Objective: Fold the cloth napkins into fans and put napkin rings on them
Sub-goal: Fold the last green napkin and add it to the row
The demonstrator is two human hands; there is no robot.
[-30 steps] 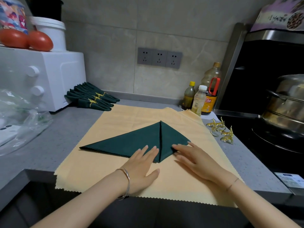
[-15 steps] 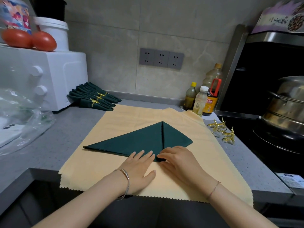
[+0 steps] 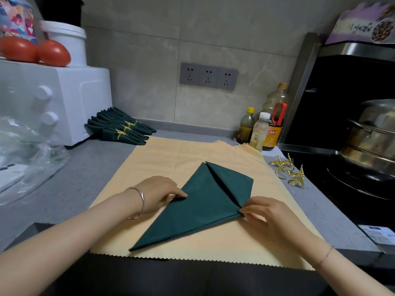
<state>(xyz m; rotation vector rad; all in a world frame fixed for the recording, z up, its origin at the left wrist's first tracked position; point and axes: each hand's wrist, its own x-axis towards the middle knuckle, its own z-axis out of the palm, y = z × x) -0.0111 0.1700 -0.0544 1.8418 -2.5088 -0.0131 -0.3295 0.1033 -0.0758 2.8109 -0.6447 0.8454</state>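
Note:
A dark green napkin (image 3: 198,206), folded into a long triangle with a slit fold on its right part, lies on a yellow cloth (image 3: 171,154). Its long point aims at the near left edge of the cloth. My left hand (image 3: 158,191) pinches the napkin's left edge. My right hand (image 3: 271,214) pinches the corner at the near end of the slit. Finished green fans with gold rings (image 3: 121,129) are stacked at the back left. Loose gold napkin rings (image 3: 288,169) lie to the right of the cloth.
A white appliance (image 3: 64,103) with tomatoes (image 3: 53,53) and a white tub on top stands at the left, a plastic bag (image 3: 27,150) before it. Bottles (image 3: 259,133) stand at the back right. A stove with a steel steamer pot (image 3: 372,137) fills the right.
The napkin has turned, so its long point now aims toward the near left. My hands went from lying flat near its lower tip to pinching its left edge and right corner.

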